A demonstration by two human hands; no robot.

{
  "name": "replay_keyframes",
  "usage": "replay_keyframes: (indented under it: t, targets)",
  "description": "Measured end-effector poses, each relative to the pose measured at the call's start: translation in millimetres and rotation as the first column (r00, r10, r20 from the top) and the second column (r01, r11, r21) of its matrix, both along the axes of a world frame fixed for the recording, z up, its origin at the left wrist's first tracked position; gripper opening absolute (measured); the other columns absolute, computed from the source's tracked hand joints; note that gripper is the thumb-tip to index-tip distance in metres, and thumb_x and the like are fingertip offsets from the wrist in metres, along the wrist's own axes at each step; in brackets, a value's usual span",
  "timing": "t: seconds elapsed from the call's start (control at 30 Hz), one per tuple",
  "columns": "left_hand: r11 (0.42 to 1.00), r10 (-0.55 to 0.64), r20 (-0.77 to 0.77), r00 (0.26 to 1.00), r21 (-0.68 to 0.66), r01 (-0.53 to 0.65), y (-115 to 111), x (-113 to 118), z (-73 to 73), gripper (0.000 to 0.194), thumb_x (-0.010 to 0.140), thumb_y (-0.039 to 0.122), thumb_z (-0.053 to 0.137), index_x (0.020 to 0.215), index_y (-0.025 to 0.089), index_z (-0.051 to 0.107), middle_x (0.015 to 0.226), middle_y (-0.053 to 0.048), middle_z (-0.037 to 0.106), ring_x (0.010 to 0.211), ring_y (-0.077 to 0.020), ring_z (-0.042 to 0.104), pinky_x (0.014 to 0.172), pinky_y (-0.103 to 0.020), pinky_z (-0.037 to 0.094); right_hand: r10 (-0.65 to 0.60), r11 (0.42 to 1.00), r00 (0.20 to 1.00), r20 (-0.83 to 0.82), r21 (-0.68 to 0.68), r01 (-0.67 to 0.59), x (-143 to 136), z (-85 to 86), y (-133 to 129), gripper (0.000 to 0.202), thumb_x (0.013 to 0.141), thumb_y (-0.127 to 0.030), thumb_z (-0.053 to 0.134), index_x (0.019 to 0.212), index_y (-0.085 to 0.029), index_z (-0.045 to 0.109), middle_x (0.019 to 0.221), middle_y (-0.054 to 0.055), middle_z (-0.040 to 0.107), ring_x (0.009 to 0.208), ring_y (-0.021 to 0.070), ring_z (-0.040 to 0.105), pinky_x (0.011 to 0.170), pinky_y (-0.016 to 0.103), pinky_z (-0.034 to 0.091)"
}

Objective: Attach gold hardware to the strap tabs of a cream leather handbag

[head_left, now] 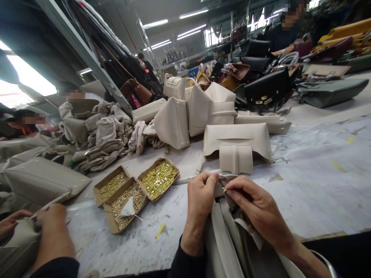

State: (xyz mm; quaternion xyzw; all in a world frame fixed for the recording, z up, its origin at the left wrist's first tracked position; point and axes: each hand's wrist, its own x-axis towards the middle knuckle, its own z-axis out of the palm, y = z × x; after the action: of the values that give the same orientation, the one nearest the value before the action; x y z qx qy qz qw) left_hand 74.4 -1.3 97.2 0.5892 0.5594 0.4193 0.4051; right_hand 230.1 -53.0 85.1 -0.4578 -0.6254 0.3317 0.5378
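A light beige bag piece (224, 239) hangs open at the table's front edge, its top edge between my two hands. My left hand (201, 204) pinches that edge between thumb and bent fingers. Close beside it on the right, my right hand (257, 208) has thumb and forefinger pressed together at the same edge, on a tiny part I cannot make out. Just beyond my hands lies a beige bag (236, 141) with a strap flap facing me. To the left are cardboard trays of small metal pieces: one with gold ones (159, 179), another with copper-coloured ones (124, 204).
A co-worker's hands (53, 224) hold beige material at the lower left. Beige bags (198, 108) stand behind the trays, beside a crumpled heap (107, 131). Black bags (266, 90) and a green bag (333, 92) lie at the back right. Another person (285, 33) is beyond them.
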Motion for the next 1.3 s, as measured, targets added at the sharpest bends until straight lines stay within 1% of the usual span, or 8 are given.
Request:
replay_keyframes:
  t: [0.1,0.2,0.3,0.4,0.6,0.77,1.03,1.3]
  targets:
    - [0.999,0.027,-0.001,1.0,-0.016,-0.027,-2,1,-0.3,0.031,0.092,0.04,0.065,0.08,0.015,0.08,0.073,-0.003,0.075,0.072,-0.0181,0.065,0.069,-0.025,0.046,-0.053,0.997,0.999,0.003,-0.052,0.054,-3,0.4,-3,0.009,0.103,-0.028,0.061,0.101,-0.025,0.069,0.093,0.001,0.068,0.083,0.0159,0.064,0.075,0.024,0.052]
    - [0.999,0.027,-0.007,1.0,-0.021,-0.027,-3,4,0.9,0.031,0.092,0.04,0.066,0.079,0.015,0.08,0.073,-0.003,0.074,0.072,-0.0181,0.065,0.068,-0.025,0.047,-0.105,0.994,0.993,0.053,0.014,0.105,-2,-8.6,-1,0.008,0.103,-0.025,0.061,0.103,-0.025,0.069,0.096,0.002,0.07,0.087,0.0169,0.067,0.081,0.026,0.053]
    - [1.0,0.014,-0.014,1.0,-0.014,-0.015,-4,6,3.0,0.031,0.092,0.04,0.066,0.079,0.015,0.08,0.073,-0.003,0.075,0.073,-0.0186,0.066,0.07,-0.025,0.048,-0.093,0.995,0.992,0.088,0.052,0.089,1,-15.4,1,0.01,0.103,-0.024,0.06,0.103,-0.024,0.07,0.101,0.004,0.071,0.097,0.0196,0.068,0.089,0.029,0.053]
    - [1.0,0.021,-0.012,1.0,-0.01,-0.021,-5,7,4.3,0.03,0.091,0.04,0.065,0.08,0.016,0.08,0.075,-0.003,0.075,0.075,-0.0194,0.067,0.073,-0.026,0.049,-0.083,0.996,0.991,0.104,0.038,0.08,2,-16.1,1,0.011,0.102,-0.024,0.061,0.1,-0.025,0.072,0.098,0.005,0.071,0.094,0.0209,0.069,0.086,0.031,0.055]
    - [1.0,0.023,-0.012,1.0,-0.007,-0.023,-6,7,3.9,0.031,0.09,0.041,0.065,0.08,0.016,0.08,0.074,-0.003,0.076,0.075,-0.0198,0.068,0.073,-0.026,0.05,-0.13,0.989,0.991,0.019,0.08,0.128,-1,-18.1,-1,0.012,0.1,-0.021,0.064,0.101,-0.025,0.075,0.096,0.004,0.073,0.092,0.0204,0.071,0.084,0.029,0.057]
    - [1.0,0.023,-0.008,1.0,-0.018,-0.023,-6,7,4.1,0.032,0.09,0.042,0.065,0.08,0.015,0.079,0.075,-0.004,0.075,0.076,-0.0202,0.068,0.073,-0.026,0.051,-0.143,0.985,0.99,0.001,0.096,0.143,-2,-21.1,-1,0.012,0.099,-0.019,0.066,0.102,-0.026,0.075,0.097,0.003,0.073,0.092,0.0187,0.071,0.084,0.027,0.057]
    - [1.0,0.013,-0.025,1.0,-0.016,-0.014,-9,10,5.6,0.031,0.091,0.042,0.064,0.082,0.016,0.079,0.077,-0.004,0.075,0.078,-0.0205,0.068,0.076,-0.027,0.051,-0.158,0.984,0.987,-0.028,0.079,0.16,0,-19.6,0,0.01,0.098,-0.02,0.067,0.098,-0.025,0.075,0.093,0.003,0.072,0.088,0.0193,0.07,0.082,0.029,0.056]
    - [1.0,0.004,-0.028,1.0,0.008,-0.004,-9,11,5.2,0.029,0.092,0.04,0.065,0.082,0.017,0.079,0.076,-0.004,0.075,0.077,-0.0203,0.068,0.074,-0.027,0.052,-0.154,0.986,0.984,-0.088,0.045,0.159,0,-19.9,2,0.008,0.097,-0.021,0.069,0.096,-0.026,0.075,0.092,0.002,0.071,0.088,0.0189,0.069,0.082,0.029,0.055]
